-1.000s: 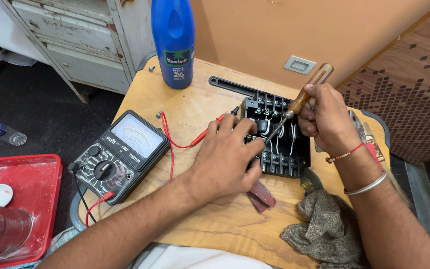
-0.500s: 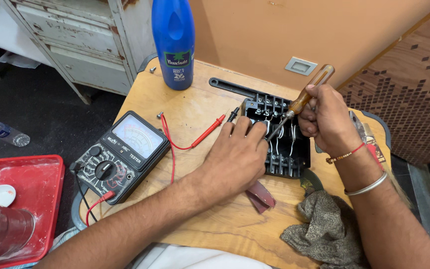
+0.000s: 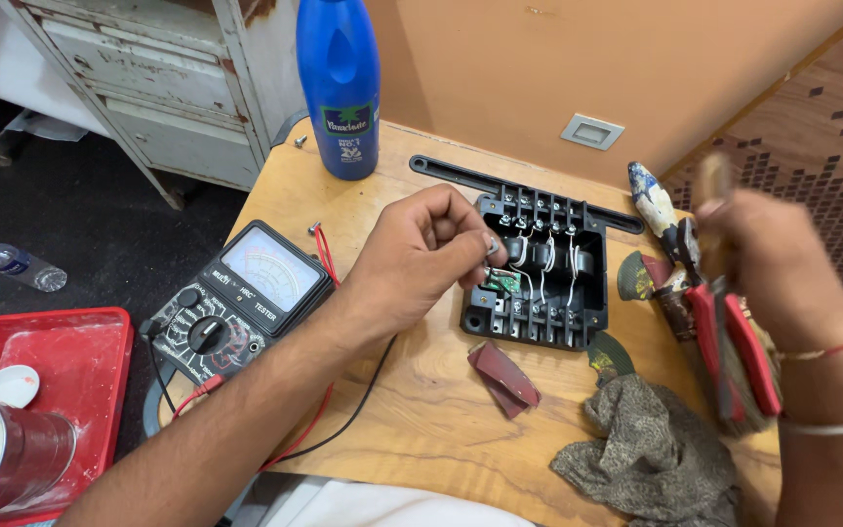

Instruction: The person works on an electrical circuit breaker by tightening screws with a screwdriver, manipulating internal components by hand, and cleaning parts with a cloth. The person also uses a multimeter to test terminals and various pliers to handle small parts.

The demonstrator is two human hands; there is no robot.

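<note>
Fingers (image 3: 461,244) pinched, perhaps on a probe, above black housing (image 3: 539,283).

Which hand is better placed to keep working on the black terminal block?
Probably left: the left hand sits at the black terminal block, fingers pinched at its wiring. The right hand is blurred, off to the side.

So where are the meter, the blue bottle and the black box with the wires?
meter (image 3: 251,293): head view, on its dial face.
blue bottle (image 3: 340,78): head view, middle of its body.
black box (image 3: 539,283): head view, on its wired middle.
</note>
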